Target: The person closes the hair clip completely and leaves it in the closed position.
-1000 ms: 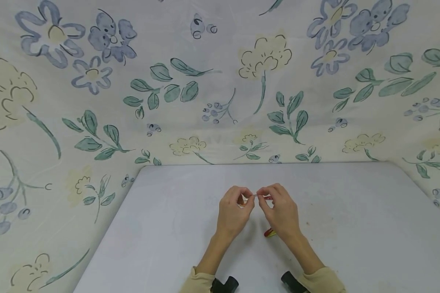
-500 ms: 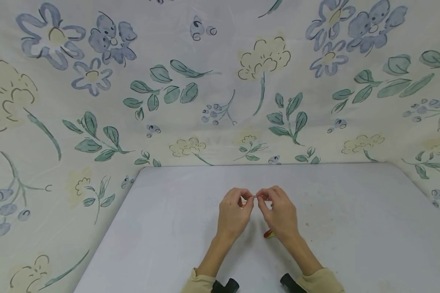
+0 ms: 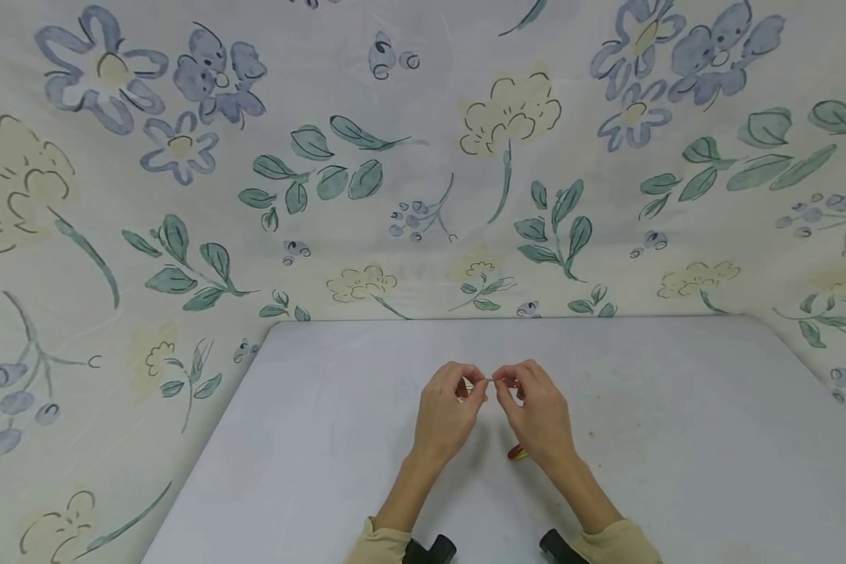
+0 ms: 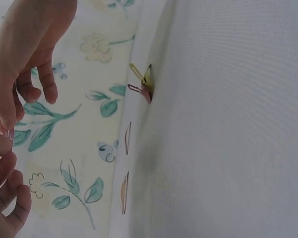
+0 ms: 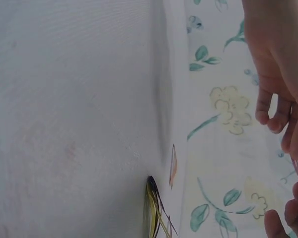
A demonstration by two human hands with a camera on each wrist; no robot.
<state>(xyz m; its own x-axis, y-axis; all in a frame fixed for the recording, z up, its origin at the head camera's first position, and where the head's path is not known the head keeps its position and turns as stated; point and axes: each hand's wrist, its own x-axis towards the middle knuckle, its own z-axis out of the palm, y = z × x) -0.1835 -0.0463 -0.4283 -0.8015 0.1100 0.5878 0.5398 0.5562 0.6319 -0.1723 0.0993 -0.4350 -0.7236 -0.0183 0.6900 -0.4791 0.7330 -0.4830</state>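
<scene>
In the head view, my left hand (image 3: 446, 415) and right hand (image 3: 541, 419) meet fingertip to fingertip above the table. Both pinch a slim pinkish piece (image 3: 489, 380), most of it hidden by the fingers; in the left wrist view this pinkish piece (image 4: 9, 134) looks like a small hair clip, but I cannot tell for certain. Below the right hand, red and yellow snap hair clips (image 3: 518, 451) lie together. The left wrist view shows that yellow and red group (image 4: 148, 82) with its clips bent open. Farther off, an orange clip (image 4: 124, 193) and a thin dark-edged clip (image 4: 128, 138) lie flat.
A white table (image 3: 310, 470) spreads beneath both hands. Floral cloth (image 3: 423, 172) hangs behind it and along its sides. Black wrist mounts (image 3: 430, 550) show by the sleeves. Black and yellow clips (image 5: 153, 206) appear low in the right wrist view.
Both hands stay almost in place, fingertips still together on the pinkish piece. Less red shows behind the right fingers than a second ago. The clips on the table have not moved.
</scene>
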